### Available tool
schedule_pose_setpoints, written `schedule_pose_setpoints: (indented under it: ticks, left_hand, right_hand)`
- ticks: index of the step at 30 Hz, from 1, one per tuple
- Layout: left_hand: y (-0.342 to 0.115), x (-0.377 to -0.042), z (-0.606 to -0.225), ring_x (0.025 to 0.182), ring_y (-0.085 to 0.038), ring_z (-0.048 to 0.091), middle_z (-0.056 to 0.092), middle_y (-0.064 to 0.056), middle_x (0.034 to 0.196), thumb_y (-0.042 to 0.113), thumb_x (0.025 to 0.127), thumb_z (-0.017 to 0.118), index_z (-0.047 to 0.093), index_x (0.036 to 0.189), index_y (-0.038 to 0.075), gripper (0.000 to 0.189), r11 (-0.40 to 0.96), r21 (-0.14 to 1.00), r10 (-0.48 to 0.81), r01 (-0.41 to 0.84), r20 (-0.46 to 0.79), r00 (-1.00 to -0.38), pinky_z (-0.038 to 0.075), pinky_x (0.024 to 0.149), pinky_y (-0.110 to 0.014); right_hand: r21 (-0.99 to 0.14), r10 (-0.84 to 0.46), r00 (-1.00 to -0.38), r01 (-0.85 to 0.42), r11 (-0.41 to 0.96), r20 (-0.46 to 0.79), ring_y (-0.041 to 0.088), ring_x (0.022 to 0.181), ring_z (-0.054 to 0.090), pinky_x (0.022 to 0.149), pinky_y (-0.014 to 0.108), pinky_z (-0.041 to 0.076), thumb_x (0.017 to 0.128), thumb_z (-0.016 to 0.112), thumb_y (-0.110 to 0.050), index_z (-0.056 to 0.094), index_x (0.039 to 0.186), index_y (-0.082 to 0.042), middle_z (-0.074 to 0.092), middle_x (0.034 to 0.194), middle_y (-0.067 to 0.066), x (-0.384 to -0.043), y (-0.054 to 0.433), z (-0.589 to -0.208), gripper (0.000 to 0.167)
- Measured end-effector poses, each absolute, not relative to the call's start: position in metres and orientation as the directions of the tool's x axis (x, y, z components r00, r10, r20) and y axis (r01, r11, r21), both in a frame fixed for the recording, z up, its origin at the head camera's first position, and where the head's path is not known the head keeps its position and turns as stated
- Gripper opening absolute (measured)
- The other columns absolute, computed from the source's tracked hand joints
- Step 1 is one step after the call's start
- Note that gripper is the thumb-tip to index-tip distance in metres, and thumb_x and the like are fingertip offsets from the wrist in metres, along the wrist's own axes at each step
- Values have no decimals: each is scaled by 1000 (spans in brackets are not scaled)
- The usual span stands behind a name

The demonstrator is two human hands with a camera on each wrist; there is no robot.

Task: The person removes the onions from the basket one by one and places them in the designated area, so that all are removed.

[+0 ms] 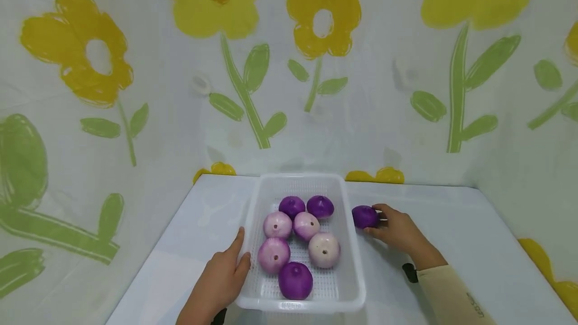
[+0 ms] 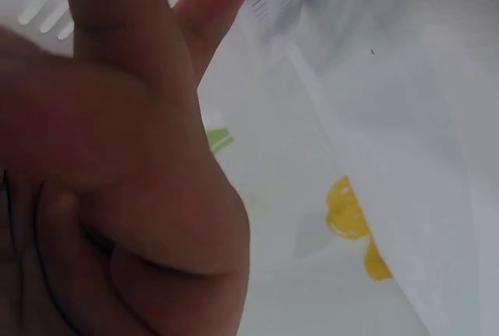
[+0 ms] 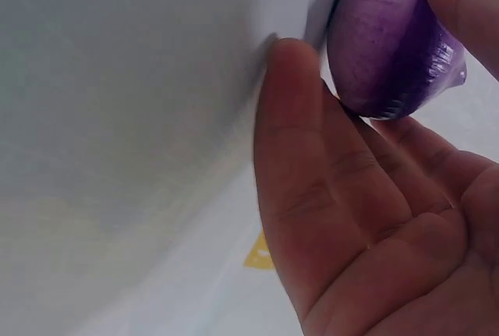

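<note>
A white plastic basket [image 1: 356, 285] holds several onions: glossy dark purple ones such as the front onion [image 1: 295, 281], and paler pink-white ones such as the right-hand pale onion [image 1: 324, 250]. Along the basket's left rim lies my left hand [image 1: 222, 274], index finger straight and thumb spread against the edge. In the left wrist view its other fingers curl under the palm. Beyond the basket's right wall, another purple onion [image 1: 365, 216] is held by its right end between the thumb and fingers of my right hand [image 1: 399, 229]. The right wrist view shows the index finger extended past this onion [image 3: 390, 47].
The basket stands on a white table [image 1: 456, 245]. White cloth with yellow flowers [image 1: 324, 19] hangs behind and at both sides. A small black object [image 1: 410, 273] shows beside the right wrist, below the sleeve [image 1: 447, 290].
</note>
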State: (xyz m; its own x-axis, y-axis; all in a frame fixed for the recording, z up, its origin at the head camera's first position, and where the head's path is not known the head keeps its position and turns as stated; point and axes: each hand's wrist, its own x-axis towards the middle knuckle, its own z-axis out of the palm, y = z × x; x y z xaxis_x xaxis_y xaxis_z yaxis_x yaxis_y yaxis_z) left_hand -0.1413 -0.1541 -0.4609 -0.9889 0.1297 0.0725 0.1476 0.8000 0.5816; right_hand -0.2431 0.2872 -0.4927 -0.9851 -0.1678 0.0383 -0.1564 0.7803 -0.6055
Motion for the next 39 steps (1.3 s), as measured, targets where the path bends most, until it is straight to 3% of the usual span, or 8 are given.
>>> schedule_pose_setpoints:
  ticks: [5,11,19,24,31,39]
  left_hand:
    - [-154,-140,-460,49,-6,37,39,8,54,24,109,58,35,165,5,63,823,547,139,152,67,-988,48,63,-33]
    - [-155,-143,-457,53,-6,42,40,9,55,25,109,58,36,164,5,63,821,543,149,176,94,-984,52,73,-37]
    - [-154,-143,-458,47,-6,28,37,8,53,26,111,55,30,167,9,64,792,601,121,106,15,-992,42,55,-31]
    - [-156,-145,-459,47,-6,30,38,8,54,28,111,54,27,168,11,65,802,589,117,96,3,-993,46,62,-32]
    - [-161,-143,-458,69,-8,55,44,4,59,26,111,55,30,167,7,64,813,568,114,127,59,-992,55,82,-43]
    - [-156,-143,-458,63,-9,50,40,7,57,27,111,55,33,166,8,62,808,572,134,143,58,-989,52,79,-42]
  right_hand:
    - [-611,-178,-984,-142,779,2,40,115,70,94,54,56,87,88,-35,53,146,3,67,131,27,-242,287,-495,78]
    - [-586,-177,-983,-172,792,50,41,114,70,95,57,54,88,87,-36,54,145,3,68,130,27,-246,288,-489,77]
    - [-593,-155,-988,-138,793,22,42,119,66,100,61,49,88,87,-40,53,147,1,70,128,25,-243,287,-492,80]
    - [-595,-132,-991,-128,793,37,42,121,65,102,61,48,89,86,-39,53,148,0,70,129,25,-243,287,-497,78]
    - [-593,-135,-989,-142,792,57,41,123,64,105,61,46,90,84,-40,52,150,-4,69,132,23,-247,283,-502,77]
    - [-568,-114,-993,-99,817,10,42,123,64,102,61,48,90,84,-40,51,150,-1,69,131,24,-239,283,-497,78]
